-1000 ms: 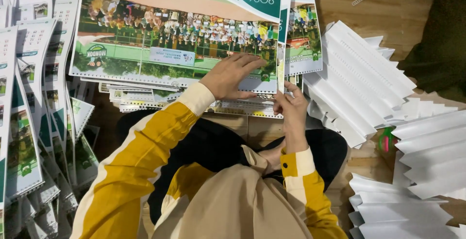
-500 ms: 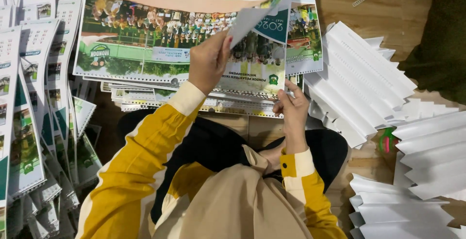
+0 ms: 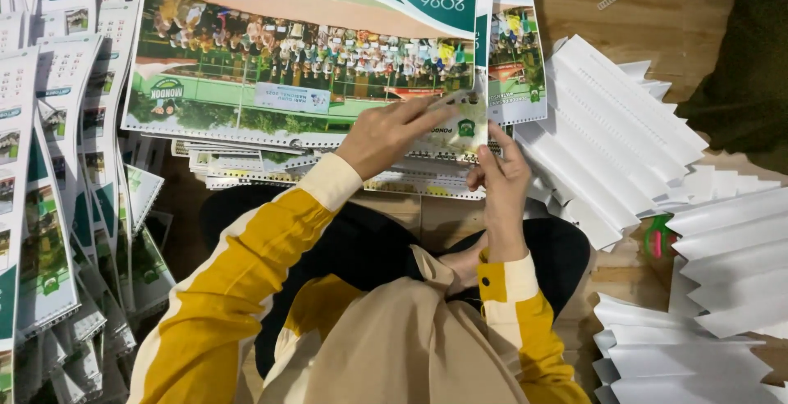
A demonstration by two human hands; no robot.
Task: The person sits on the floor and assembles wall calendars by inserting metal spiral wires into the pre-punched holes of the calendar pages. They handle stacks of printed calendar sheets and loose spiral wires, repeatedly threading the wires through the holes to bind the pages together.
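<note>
You sit on a brown wooden floor (image 3: 591, 10). Shiny printed calendar sheets (image 3: 304, 51) fill the top and left of the frame, white folded paper fans (image 3: 607, 133) the right. Your left hand (image 3: 386, 133) and right hand (image 3: 497, 174) pinch a sheet's lower corner (image 3: 461, 129) in the middle.

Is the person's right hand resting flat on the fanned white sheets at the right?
No, the right hand is at the lower corner of the printed calendar sheet, apart from the fanned white sheets.
</note>
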